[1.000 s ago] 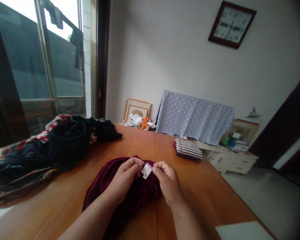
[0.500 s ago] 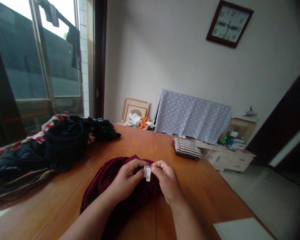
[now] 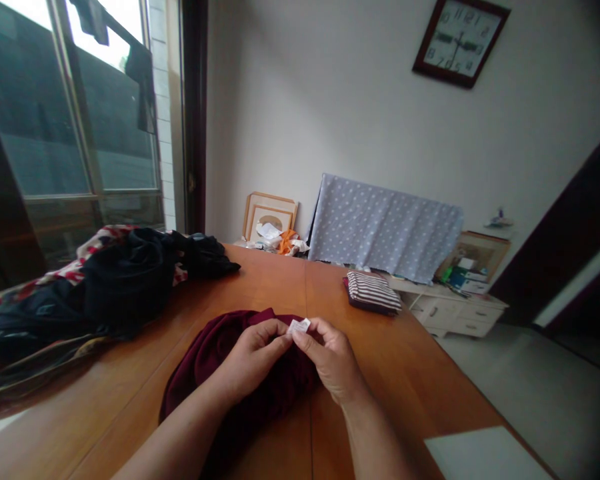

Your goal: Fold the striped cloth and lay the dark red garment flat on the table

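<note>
A maroon garment (image 3: pixel 205 363) lies bunched on the wooden table in front of me, partly hidden under my forearms. Between my hands a small white clothing label (image 3: pixel 299 326) stands up, its print too small to read. My left hand (image 3: pixel 260 350) pinches the label's left side between thumb and fingers. From the right, my right hand (image 3: pixel 333 357) closes thumb and forefinger on the same label. The two hands nearly meet at the fingertips, just above the cloth.
A heap of dark and patterned clothes (image 3: pixel 125 287) covers the table's (image 3: pixel 380 393) left side. Striped folded clothes (image 3: pixel 374 293) lie near the far right edge. A pale flat sheet (image 3: pixel 483 455) sits at the near right. Beyond stand a cloth-covered object (image 3: pixel 385 230) and a white cabinet (image 3: pixel 460 315).
The label hung down with its printed face showing; now it is flipped upward between my fingers. My right thumb has moved left toward my left hand. The view has shifted slightly.
</note>
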### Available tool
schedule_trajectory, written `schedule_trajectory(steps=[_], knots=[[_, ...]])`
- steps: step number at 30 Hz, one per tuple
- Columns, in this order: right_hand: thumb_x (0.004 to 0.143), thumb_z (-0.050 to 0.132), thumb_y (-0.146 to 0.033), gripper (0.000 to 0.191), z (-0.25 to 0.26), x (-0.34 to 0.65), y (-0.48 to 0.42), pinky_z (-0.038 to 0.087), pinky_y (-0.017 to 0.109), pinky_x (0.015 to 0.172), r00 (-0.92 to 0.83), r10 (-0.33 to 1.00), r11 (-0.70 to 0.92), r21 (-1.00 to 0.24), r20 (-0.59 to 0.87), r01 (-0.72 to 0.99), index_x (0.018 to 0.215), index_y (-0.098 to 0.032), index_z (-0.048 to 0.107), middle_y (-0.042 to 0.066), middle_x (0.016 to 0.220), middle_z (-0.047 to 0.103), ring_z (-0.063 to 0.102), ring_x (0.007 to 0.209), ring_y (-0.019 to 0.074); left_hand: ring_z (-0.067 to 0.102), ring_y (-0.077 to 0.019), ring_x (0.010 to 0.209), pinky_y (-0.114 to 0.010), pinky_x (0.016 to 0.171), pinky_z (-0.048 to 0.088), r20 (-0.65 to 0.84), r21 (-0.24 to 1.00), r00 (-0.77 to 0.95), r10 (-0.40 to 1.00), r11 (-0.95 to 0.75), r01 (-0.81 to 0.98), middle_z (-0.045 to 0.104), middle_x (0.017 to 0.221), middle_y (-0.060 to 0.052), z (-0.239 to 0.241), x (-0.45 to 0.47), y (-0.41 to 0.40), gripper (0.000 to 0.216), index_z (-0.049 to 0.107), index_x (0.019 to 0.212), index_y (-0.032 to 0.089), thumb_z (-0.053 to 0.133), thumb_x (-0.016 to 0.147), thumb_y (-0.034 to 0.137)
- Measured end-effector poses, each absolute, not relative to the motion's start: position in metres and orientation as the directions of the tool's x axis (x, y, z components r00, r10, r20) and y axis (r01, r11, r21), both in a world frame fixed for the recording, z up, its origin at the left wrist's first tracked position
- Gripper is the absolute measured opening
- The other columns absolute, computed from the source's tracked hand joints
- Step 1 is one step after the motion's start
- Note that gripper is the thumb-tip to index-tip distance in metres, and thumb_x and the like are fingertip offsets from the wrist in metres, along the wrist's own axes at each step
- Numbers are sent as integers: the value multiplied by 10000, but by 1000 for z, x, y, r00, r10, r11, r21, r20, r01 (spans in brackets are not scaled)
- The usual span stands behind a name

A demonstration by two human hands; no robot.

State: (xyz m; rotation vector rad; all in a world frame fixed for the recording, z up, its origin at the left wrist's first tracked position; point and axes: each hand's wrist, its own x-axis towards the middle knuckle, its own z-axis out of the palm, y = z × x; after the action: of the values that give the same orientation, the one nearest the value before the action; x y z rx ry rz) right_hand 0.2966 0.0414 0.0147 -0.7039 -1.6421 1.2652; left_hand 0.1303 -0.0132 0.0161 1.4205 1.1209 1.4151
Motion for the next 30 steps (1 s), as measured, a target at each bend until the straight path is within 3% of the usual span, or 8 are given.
schedule_trajectory(steps=[3,7,15,22,30], knots=[[836,733,-464,277,14,295,41,434,267,712,-377,884,230,-959,277,-167,848,-188,701,3,818,658,542,764,157,570,-146,806,-245,710,449,273,962,-38,961,-273,16,668,956,-54,16,134,-15,263,687,1026,154,699,866,362],[856,709,-455,282,17,294,39,409,252,669,-415,887,111,-966,202,-234,881,-174,703,0,787,628,503,714,135,524,-99,676,-219,556,427,204,974,18,979,-201,-104,646,1123,-72,17,138,-17,532,567,1342,211,710,849,349],[836,718,-436,289,22,295,37,286,233,567,-389,891,187,-970,235,-156,726,-178,650,-48,640,457,347,618,100,346,-43,537,-181,466,253,115,982,67,991,-103,-156,550,769,21,19,140,-16,300,657,1059,145,721,836,335],[825,721,-449,278,19,295,40,288,247,577,-367,904,181,-974,220,-140,754,-185,668,-44,651,487,378,614,107,328,-45,547,-194,475,219,59,961,122,991,-23,-276,545,784,21,18,136,-18,238,660,989,155,739,805,284],[819,727,-447,279,17,295,40,275,244,552,-371,909,149,-979,190,-137,739,-188,663,-55,611,469,363,581,97,291,-47,537,-200,471,192,40,963,119,992,-6,-268,514,718,27,19,137,-17,272,662,922,135,723,852,391]])
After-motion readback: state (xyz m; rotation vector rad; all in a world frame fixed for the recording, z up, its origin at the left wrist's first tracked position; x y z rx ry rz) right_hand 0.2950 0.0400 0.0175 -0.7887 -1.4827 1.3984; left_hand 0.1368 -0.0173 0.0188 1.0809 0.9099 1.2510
